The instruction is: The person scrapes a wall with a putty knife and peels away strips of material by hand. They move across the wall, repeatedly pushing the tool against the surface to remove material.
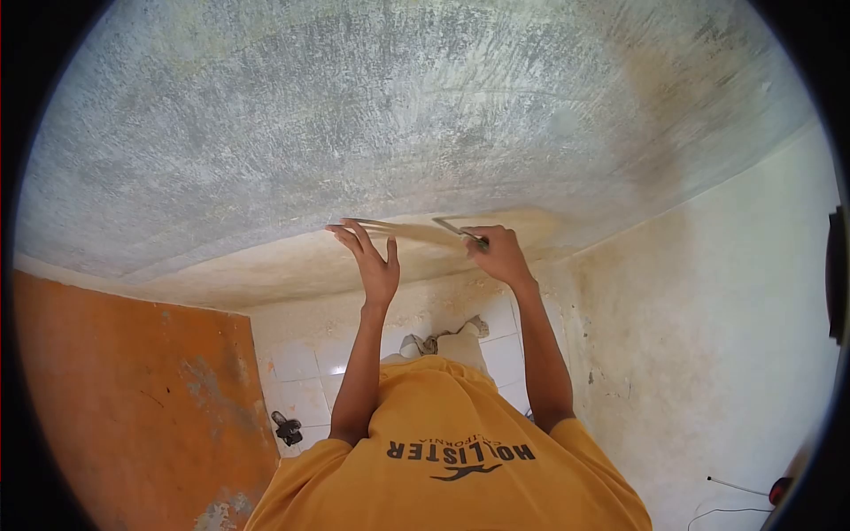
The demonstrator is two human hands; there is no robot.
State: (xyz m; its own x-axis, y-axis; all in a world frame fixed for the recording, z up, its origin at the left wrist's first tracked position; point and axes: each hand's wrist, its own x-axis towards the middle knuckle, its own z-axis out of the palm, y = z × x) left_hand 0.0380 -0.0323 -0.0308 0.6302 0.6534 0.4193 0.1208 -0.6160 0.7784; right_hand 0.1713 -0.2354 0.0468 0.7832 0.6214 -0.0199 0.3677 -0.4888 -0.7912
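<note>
My right hand (498,253) is closed round the dark handle of a scraper (452,227), whose thin blade points up and left against the wall (416,115). The wall's upper part is rough and grey, and a smoother beige band runs below it. To the left, my left hand (376,265) holds nothing; its fingers are spread, with the tips at the wall near the border between grey and beige. Shadows of the hand and the scraper fall on the beige band.
On the left stands an orange wall (133,389) with peeling patches. A pale, stained wall (699,310) is on the right. Below are white floor tiles (297,400) with a dark object (287,428) lying on them. A red and black object (779,491) with wires sits at lower right.
</note>
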